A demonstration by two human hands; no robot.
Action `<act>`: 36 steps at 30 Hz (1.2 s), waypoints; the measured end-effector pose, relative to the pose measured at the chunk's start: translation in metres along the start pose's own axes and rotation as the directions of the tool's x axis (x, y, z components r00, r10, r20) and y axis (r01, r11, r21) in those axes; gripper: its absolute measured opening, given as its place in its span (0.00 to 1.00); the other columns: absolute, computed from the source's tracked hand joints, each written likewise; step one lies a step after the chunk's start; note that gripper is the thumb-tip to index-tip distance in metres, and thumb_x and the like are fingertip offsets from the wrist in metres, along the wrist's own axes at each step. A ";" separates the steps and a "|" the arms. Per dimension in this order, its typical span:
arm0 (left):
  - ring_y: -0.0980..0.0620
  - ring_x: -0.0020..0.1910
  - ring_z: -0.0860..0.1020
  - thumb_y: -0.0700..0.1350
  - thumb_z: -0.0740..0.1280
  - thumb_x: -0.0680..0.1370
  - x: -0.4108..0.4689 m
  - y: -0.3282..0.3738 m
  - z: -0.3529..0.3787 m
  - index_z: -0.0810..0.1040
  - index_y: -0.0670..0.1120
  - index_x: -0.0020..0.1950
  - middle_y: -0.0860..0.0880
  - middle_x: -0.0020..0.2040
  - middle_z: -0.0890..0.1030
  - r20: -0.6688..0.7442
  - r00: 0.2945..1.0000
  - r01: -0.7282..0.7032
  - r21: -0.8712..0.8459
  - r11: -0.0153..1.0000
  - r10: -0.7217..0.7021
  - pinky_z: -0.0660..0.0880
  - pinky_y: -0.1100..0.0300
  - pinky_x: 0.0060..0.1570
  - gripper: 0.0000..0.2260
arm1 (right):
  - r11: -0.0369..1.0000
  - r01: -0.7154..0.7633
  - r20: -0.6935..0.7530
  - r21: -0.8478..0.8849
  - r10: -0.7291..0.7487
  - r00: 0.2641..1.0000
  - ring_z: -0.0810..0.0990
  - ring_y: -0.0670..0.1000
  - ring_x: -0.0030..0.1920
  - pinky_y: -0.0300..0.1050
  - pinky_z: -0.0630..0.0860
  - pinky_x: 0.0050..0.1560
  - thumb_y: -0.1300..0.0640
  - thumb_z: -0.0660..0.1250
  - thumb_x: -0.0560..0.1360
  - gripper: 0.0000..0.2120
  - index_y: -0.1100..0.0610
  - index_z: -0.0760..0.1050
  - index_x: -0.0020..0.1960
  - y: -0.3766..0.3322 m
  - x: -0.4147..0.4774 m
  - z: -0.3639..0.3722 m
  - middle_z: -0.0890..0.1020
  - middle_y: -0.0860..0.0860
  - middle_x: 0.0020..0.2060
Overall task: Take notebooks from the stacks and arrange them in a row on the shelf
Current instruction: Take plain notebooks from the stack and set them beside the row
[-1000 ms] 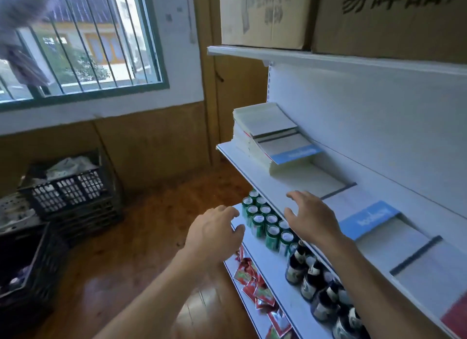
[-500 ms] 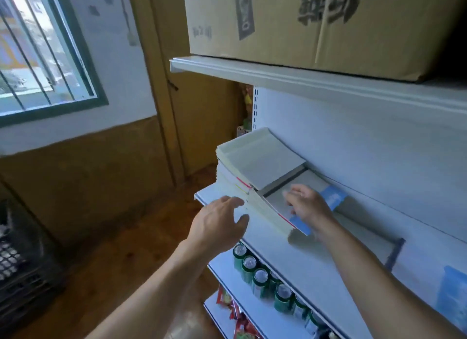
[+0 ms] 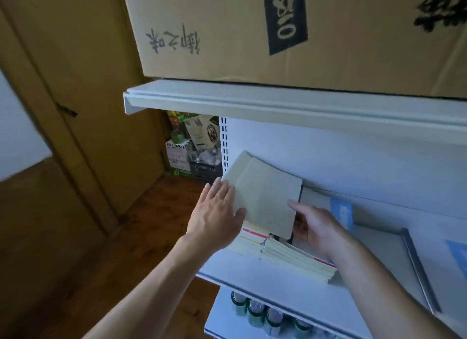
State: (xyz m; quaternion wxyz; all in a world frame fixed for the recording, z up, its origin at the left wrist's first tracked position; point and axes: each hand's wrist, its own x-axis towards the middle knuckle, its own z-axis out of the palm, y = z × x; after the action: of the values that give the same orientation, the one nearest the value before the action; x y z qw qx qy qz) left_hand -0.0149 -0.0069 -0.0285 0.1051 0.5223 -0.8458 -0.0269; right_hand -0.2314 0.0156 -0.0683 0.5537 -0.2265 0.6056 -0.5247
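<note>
Two stacks of notebooks [image 3: 290, 256] sit at the left end of the white shelf [image 3: 278, 292]. A pale green notebook [image 3: 262, 189] is tilted up off the top of the left stack. My left hand [image 3: 214, 215] lies flat against its left edge with the thumb on the cover. My right hand [image 3: 316, 225] grips its right edge, thumb on the cover and fingers underneath. More notebooks [image 3: 384, 253] with blue labels lie flat in a row along the shelf to the right.
A large cardboard box [image 3: 278, 30] sits on the upper shelf [image 3: 252, 101] just above. Green cans [image 3: 260, 311] stand on the lower shelf. Packaged goods and a crate [image 3: 197, 146] lie behind the shelf's left end, near a wooden door [image 3: 88, 98].
The view swung up and closer to the stacks. Both hands reached the stacks, and the top pale green notebook has been lifted and tilted between them.
</note>
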 end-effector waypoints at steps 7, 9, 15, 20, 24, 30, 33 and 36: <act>0.54 0.78 0.51 0.61 0.52 0.81 -0.008 -0.002 0.006 0.52 0.47 0.79 0.50 0.79 0.56 0.038 0.974 -0.218 -0.127 0.968 0.224 0.40 0.57 0.76 0.31 | 0.997 0.009 -0.169 -0.081 -0.022 0.985 0.81 0.56 0.36 0.43 0.74 0.36 0.56 0.74 0.70 0.12 0.63 0.80 0.49 -0.001 -0.001 0.002 0.83 0.59 0.40; 0.53 0.78 0.54 0.61 0.54 0.81 -0.007 -0.004 0.001 0.53 0.47 0.79 0.51 0.78 0.58 0.031 0.978 -0.197 -0.209 0.958 0.207 0.45 0.60 0.75 0.31 | 0.996 0.020 -0.174 -0.082 -0.035 0.984 0.81 0.56 0.37 0.44 0.75 0.35 0.57 0.74 0.70 0.12 0.62 0.80 0.50 -0.001 -0.001 0.002 0.83 0.59 0.41; 0.51 0.77 0.54 0.58 0.58 0.81 0.015 -0.001 -0.018 0.52 0.49 0.79 0.49 0.80 0.51 0.165 0.980 -0.026 -0.432 0.902 0.107 0.52 0.59 0.73 0.31 | 0.996 0.083 -0.157 0.014 -0.079 0.984 0.81 0.66 0.42 0.63 0.77 0.39 0.55 0.76 0.67 0.17 0.61 0.79 0.51 0.004 0.000 0.007 0.83 0.66 0.46; 0.54 0.69 0.67 0.52 0.64 0.80 0.031 -0.002 -0.022 0.57 0.48 0.78 0.49 0.74 0.66 0.295 0.954 0.190 -0.735 0.651 0.055 0.64 0.57 0.67 0.30 | 0.982 0.159 -0.160 0.104 -0.141 0.977 0.82 0.63 0.47 0.57 0.78 0.40 0.56 0.70 0.74 0.14 0.59 0.79 0.59 0.005 -0.007 -0.003 0.83 0.62 0.51; 0.54 0.58 0.75 0.46 0.67 0.79 0.038 0.004 -0.020 0.61 0.46 0.77 0.51 0.62 0.76 0.359 0.933 0.335 -0.887 0.317 0.017 0.69 0.59 0.58 0.28 | 0.956 0.231 -0.154 0.182 -0.204 0.967 0.84 0.55 0.44 0.54 0.79 0.49 0.60 0.66 0.76 0.13 0.60 0.78 0.60 0.004 -0.019 -0.015 0.84 0.58 0.51; 0.46 0.51 0.82 0.38 0.67 0.77 0.035 0.032 -0.001 0.78 0.43 0.58 0.44 0.52 0.84 0.346 0.935 0.345 -0.938 0.023 0.085 0.78 0.48 0.56 0.10 | 0.948 0.268 -0.150 0.171 -0.244 0.958 0.84 0.56 0.47 0.54 0.80 0.50 0.58 0.67 0.75 0.12 0.58 0.80 0.57 -0.001 -0.044 -0.026 0.85 0.57 0.50; 0.50 0.46 0.82 0.38 0.67 0.78 0.029 0.052 0.009 0.79 0.45 0.57 0.47 0.49 0.85 0.284 0.955 0.288 -0.957 -0.039 0.088 0.79 0.53 0.49 0.09 | 0.940 0.307 -0.218 0.149 -0.271 0.937 0.83 0.59 0.52 0.59 0.77 0.57 0.55 0.71 0.70 0.17 0.59 0.80 0.58 0.000 -0.053 -0.037 0.84 0.59 0.53; 0.52 0.44 0.82 0.38 0.66 0.79 0.022 0.077 0.018 0.78 0.46 0.55 0.49 0.47 0.85 0.251 0.963 0.257 -0.964 -0.060 0.099 0.80 0.56 0.47 0.07 | 0.930 0.351 -0.269 0.111 -0.312 0.911 0.82 0.59 0.51 0.59 0.75 0.57 0.54 0.71 0.68 0.19 0.59 0.80 0.57 0.001 -0.069 -0.057 0.84 0.59 0.52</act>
State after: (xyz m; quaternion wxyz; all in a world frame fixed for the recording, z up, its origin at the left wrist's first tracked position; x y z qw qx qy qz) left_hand -0.0952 0.0074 -0.0305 0.3445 0.3224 -0.5332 -0.7022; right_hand -0.2628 0.0965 -0.0490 0.3930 -0.2148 0.5791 -0.6812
